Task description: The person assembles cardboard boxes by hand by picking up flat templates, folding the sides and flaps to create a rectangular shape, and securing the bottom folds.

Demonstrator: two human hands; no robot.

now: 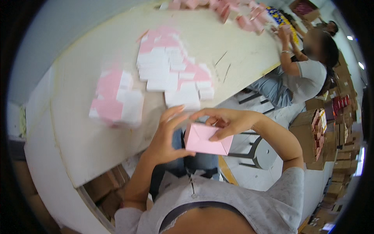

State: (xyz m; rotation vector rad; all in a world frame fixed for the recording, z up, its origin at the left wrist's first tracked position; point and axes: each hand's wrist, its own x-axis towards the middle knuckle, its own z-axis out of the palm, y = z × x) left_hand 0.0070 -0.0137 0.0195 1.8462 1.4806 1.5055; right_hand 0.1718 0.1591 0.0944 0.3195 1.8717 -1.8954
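Note:
A small folded pink paperboard box (204, 139) is held above my lap, just off the table's near edge. My right hand (230, 122) grips it, the thumb lying across the creased face and the fingers along its far side. Around the box's left end my left hand (168, 139) is cupped, fingers spread. Its thumb tip is at the box's lower left corner; whether it touches I cannot tell. Just beyond my hands lies a spread pile of flat pink and white box blanks (159, 67). A second, blurred stack of blanks (109, 96) sits to its left.
The white table (96, 146) stretches away from me. Two thin dark strips (221, 58) lie on it. Loose pink boxes (245, 17) are heaped at the far end. A co-worker (306, 73) sits at the right edge. A grey stool (264, 153) and cartons (306, 134) stand to my right.

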